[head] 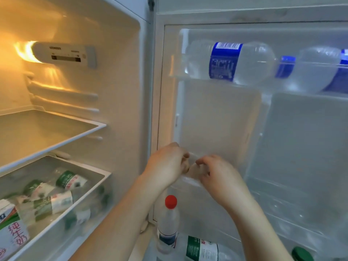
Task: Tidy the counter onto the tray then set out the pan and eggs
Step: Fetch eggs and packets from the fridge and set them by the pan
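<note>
I face an open fridge. My left hand (165, 163) and my right hand (218, 174) meet at the middle shelf of the fridge door (301, 140). They are at the lower edge of a translucent plastic cover (218, 121). My left fingers curl around that edge. The fingertips of my right hand are bent and touch it close by. A pale rounded shape (192, 171) shows between the hands, too blurred to name. No pan is in view, and I see no clear egg.
Two blue-labelled water bottles (226, 61) lie on the top door shelf. A red-capped bottle (168, 223) and a green-labelled bottle (203, 249) stand in the bottom door bin. Inside the fridge a drawer (79, 210) holds several green-labelled bottles and a milk carton (11, 234).
</note>
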The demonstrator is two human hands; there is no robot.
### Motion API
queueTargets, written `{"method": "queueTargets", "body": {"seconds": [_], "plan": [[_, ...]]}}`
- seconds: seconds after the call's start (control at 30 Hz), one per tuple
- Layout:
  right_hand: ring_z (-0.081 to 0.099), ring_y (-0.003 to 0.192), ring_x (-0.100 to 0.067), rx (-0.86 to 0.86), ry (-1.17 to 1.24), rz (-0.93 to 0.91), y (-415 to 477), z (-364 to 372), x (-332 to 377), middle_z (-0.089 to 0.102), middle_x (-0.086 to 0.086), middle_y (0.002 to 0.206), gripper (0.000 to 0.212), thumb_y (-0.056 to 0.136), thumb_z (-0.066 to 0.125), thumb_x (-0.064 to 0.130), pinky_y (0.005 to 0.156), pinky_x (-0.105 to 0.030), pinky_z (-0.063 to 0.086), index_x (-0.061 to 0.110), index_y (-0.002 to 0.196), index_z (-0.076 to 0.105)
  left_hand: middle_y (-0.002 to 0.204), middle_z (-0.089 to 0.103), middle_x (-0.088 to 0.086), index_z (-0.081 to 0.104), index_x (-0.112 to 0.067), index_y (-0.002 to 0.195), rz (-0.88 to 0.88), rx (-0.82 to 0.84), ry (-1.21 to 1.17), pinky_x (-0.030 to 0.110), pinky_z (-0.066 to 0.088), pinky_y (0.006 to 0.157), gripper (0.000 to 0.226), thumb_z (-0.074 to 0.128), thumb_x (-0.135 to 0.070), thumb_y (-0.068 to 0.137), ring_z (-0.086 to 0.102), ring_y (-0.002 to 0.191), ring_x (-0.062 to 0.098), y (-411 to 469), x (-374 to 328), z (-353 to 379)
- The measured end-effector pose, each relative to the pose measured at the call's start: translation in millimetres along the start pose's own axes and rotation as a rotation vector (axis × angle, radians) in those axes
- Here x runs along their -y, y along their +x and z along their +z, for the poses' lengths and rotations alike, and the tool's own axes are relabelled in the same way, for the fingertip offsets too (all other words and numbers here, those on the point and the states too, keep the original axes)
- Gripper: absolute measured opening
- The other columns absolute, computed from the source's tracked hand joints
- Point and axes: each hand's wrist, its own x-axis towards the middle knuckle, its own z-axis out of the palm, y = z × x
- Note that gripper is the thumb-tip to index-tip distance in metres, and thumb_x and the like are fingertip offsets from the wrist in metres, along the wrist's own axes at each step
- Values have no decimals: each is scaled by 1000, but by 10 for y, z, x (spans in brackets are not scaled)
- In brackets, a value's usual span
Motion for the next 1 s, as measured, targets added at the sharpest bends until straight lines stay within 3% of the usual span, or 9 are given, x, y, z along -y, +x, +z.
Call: {"method": "queueTargets", "body": {"seconds": [0.1,0.3,0.43,0.53,0.67,0.83,1.0], "plan": [[58,108,-24,61,-53,10,75,29,4,54,5,123,39,88,54,25,86,-34,48,36,125,55,102,55,4,68,-23,102,13,92,114,30,41,67,22,52,-22,88,58,92,27,81,-34,-27],[60,100,-23,118,-5,22,165,43,15,52,1,112,32,90,52,48,85,-36,50,38,120,57,102,59,6,67,-23,106,63,101,276,28,37,67,25,46,-25,92,59,94,28,182,-25,21],[59,95,-24,97,26,12,161,40,24,52,0,104,27,88,53,44,81,-36,49,34,112,55,96,66,5,66,-21,103,83,190,317,28,35,64,21,53,-24,87,59,87,26,229,-23,5],[57,93,-25,104,48,11,163,22,25,52,0,100,26,83,58,34,80,-36,49,31,108,52,93,66,1,60,-21,108,83,265,247,26,37,65,24,61,-22,84,57,82,22,231,-5,-12],[54,90,-22,112,76,40,165,3,9,52,2,99,27,78,61,24,77,-35,47,28,100,46,101,63,4,53,-20,113,64,269,215,29,43,70,29,59,-21,85,59,92,25,241,-9,-9],[53,98,-14,142,133,32,161,-12,-22,49,7,109,42,74,62,25,87,-35,48,28,115,49,96,59,4,47,-18,109,51,229,145,30,40,64,29,57,-16,83,57,87,25,191,-7,-14],[53,91,-15,107,159,22,132,12,-34,48,8,103,36,73,60,28,83,-35,48,31,107,50,87,50,-4,48,-17,110,26,222,-46,25,39,61,29,59,-13,83,49,78,16,164,14,-16]]}}
